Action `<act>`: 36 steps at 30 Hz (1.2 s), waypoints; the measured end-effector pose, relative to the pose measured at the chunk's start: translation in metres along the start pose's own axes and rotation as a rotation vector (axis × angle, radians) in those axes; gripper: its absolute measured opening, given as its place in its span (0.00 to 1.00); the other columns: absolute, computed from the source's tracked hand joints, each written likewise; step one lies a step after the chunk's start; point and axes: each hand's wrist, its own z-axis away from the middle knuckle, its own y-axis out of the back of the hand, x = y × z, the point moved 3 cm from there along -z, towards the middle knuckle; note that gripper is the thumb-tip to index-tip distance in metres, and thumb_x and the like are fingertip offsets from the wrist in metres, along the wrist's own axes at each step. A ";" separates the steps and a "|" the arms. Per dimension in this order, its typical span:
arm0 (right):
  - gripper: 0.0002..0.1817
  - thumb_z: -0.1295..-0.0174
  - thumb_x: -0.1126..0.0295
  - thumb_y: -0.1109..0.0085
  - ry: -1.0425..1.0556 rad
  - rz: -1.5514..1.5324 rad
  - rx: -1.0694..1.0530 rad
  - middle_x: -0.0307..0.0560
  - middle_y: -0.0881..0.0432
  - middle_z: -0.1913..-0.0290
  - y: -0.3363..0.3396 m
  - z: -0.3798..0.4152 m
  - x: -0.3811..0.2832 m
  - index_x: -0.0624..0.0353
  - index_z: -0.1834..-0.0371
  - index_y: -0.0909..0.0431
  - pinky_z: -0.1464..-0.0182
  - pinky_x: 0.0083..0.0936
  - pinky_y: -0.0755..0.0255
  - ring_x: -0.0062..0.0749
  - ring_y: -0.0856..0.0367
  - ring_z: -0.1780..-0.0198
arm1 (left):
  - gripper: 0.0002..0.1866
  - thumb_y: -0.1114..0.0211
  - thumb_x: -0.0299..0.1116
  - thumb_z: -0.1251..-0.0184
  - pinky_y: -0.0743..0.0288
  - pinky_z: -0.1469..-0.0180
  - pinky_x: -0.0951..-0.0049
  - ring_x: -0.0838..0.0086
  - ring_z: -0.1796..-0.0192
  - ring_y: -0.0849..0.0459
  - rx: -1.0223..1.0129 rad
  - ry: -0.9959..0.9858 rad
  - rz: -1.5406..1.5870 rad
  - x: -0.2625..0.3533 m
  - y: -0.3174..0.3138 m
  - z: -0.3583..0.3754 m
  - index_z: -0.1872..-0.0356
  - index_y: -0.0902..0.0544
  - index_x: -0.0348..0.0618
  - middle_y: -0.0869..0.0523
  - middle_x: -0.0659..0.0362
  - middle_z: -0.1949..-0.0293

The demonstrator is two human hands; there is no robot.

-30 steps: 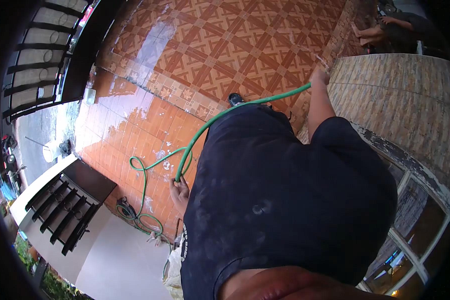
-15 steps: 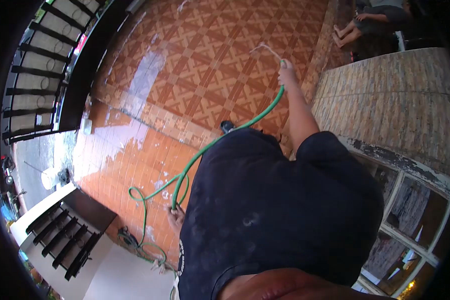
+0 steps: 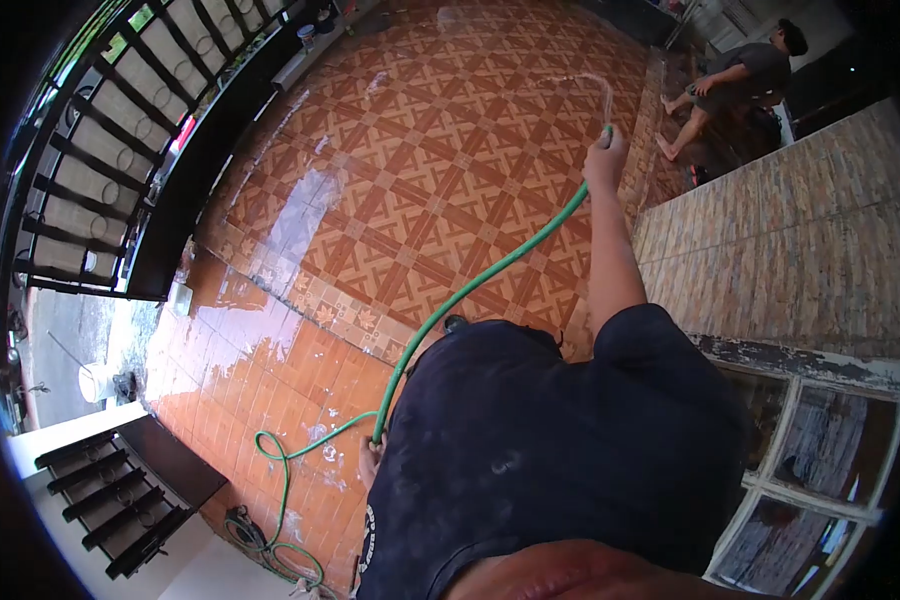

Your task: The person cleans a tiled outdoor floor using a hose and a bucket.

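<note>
Two-handed, holding one green hose [image 3: 500,265]. Gripping just behind the outlet with the right hand [image 3: 606,160], fingers closing around the tube, arm reaching forward. Pouring water [image 3: 608,95] from just beyond that hand, arcing it leftward over the patterned tiles [image 3: 420,150].

Supporting the lower span with the left hand [image 3: 368,462], back beside the dark shirt [image 3: 550,440]. Seemingly curling fingers round the hose there, but partly hiding behind the shirt, so not showing the full grip. Running the hose up from left hand to right in one wide bend, then trailing slack in loops beyond the left hand, over the plain orange tiles [image 3: 300,350].

Steering best from the right wrist, gripping firmly near the outlet without squashing the tube. Feeding slack from the left, leaving the bend wide to avoid kinking. Sweeping evenly and low, probably splashing less that way. Watching the loops near the left hand for snagging. Aiming clear of the other person [image 3: 745,80], sitting or crouching beyond and right of the right hand, past the stone-look wall [image 3: 790,230]. Placing feet carefully too, given glossy wet patches ahead of the left hand.
</note>
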 end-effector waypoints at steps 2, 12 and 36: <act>0.20 0.24 0.62 0.63 -0.007 -0.013 -0.055 0.54 0.24 0.48 0.015 0.007 -0.044 0.56 0.34 0.33 0.62 0.37 0.27 0.39 0.21 0.58 | 0.09 0.46 0.28 0.30 0.17 0.55 0.78 0.67 0.61 0.16 -0.070 -0.157 -0.177 0.001 -0.016 0.000 0.63 0.29 0.29 0.19 0.48 0.66; 0.19 0.25 0.62 0.59 0.458 -0.048 -0.092 0.41 0.27 0.73 -0.009 -0.033 -0.142 0.48 0.33 0.32 0.77 0.28 0.34 0.23 0.30 0.79 | 0.06 0.48 0.25 0.30 0.17 0.54 0.82 0.67 0.59 0.16 -0.327 -0.433 -0.368 -0.024 -0.064 0.046 0.63 0.30 0.30 0.21 0.49 0.64; 0.16 0.27 0.62 0.55 0.310 -0.101 0.145 0.45 0.21 0.71 0.044 -0.064 -0.208 0.46 0.39 0.28 0.78 0.30 0.30 0.28 0.25 0.80 | 0.08 0.43 0.23 0.36 0.16 0.46 0.60 0.54 0.55 0.16 -0.268 -0.274 -0.111 -0.017 -0.132 0.015 0.65 0.32 0.27 0.22 0.46 0.62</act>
